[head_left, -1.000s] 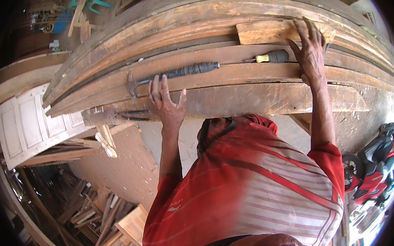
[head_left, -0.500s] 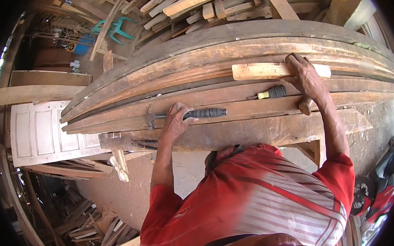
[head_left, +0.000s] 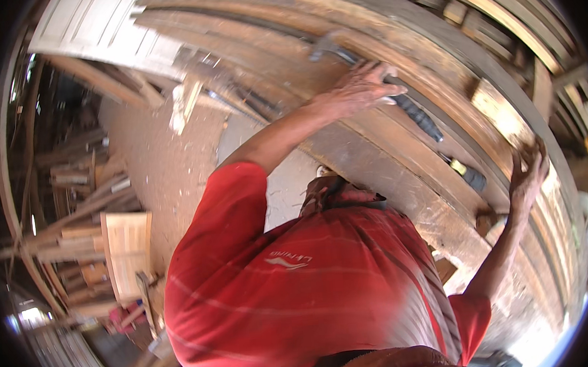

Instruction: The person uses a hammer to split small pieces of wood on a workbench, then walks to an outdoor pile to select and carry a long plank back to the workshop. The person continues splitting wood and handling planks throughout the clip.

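Note:
My left hand (head_left: 363, 88) is closed round a claw hammer (head_left: 419, 116) by its dark wrapped handle, low over the planks, the metal head pointing left. At the right my right hand (head_left: 530, 169) grips the near end of a pale wood block (head_left: 501, 109), which lies on the boards. Between the two hands rests a screwdriver (head_left: 468, 174) with a yellow and black-wrapped handle. Close to my right forearm lies a short brown wooden piece (head_left: 485, 224), partly blurred.
Long planks (head_left: 372, 145) form the bench top. Dark metal tools (head_left: 252, 100) lie near its left end. A white panelled door (head_left: 106, 30) stands beyond. Stacked timber (head_left: 500, 36) fills the far right, and a pale wooden panel (head_left: 129, 254) stands among scraps at the left.
The view has swung leftward, so the bench now slants down to the right. The hammer stays in my left hand and the wood block in my right.

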A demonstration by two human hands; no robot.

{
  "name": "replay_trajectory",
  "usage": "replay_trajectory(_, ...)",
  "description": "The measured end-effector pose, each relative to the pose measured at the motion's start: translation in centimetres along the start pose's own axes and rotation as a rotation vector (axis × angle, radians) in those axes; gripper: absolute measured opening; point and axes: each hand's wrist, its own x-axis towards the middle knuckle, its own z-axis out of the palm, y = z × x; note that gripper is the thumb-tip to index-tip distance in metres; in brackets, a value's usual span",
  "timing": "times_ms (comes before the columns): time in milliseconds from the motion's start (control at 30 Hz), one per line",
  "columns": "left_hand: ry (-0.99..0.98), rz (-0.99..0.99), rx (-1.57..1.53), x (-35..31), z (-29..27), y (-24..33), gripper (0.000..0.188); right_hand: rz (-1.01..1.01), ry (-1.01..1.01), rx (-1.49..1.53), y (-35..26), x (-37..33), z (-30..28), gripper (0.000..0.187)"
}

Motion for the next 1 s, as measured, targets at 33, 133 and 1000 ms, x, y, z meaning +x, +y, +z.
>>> replay_trajectory(33,-0.023,-0.049,0.007,-1.0,1.6,-0.1,0.037,0.023,-0.022,0.019,-0.2,0.3,0.1,0.036)
replay_trajectory(133,-0.022,-0.111,-0.048,-1.0,3.6,-0.6,0.039,-0.169,0.106,-0.265,0.9,1.9,-0.1,0.030)
replay_trajectory(1000,0.724,-1.394,0.027,-24.9,4.7,-9.2,0.069,-0.095,-0.291,0.284,-18.8,-4.5,3.5,0.033)
